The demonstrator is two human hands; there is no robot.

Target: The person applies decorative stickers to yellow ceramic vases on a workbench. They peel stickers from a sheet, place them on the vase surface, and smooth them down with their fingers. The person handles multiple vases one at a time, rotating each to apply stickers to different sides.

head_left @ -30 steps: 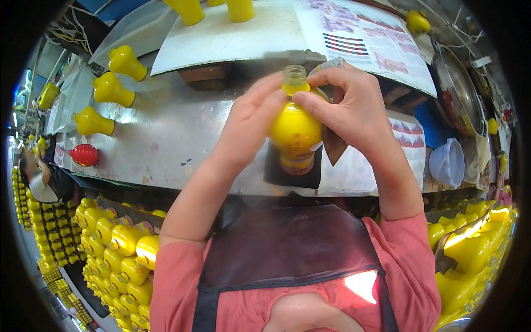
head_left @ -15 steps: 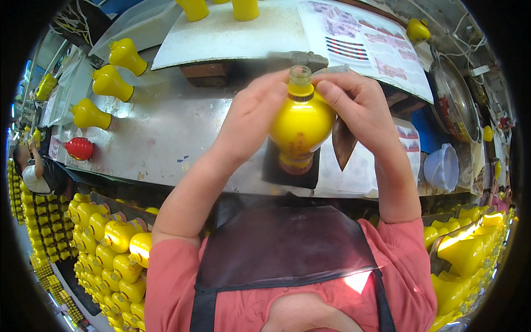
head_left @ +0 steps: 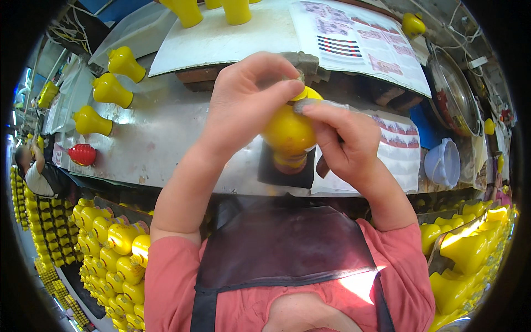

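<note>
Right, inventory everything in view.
Table: one, grey, centre.
Central bottle: one, yellow, mid-view.
Pad: one, black, beneath it.
Pointed piece: one, brown, right of bottle.
Loose bottles: three, yellow, table's left.
Lantern-shaped item: one, red, table's left edge.
Board: one, white, table's back.
Board bottles: three-plus, yellow, top edge.
Printed sheets: two-plus, white, right.
Bucket: one, pale lilac, right.
Basin: one, silvery, far right.
Stacked bottles: uncountable, yellow, both lower sides.
Co-worker: one, light top, far left.
Apron: one, dark, lower centre.
Left grip: one, bare, bottle neck.
Right grip: one, bare, bottle neck.
</note>
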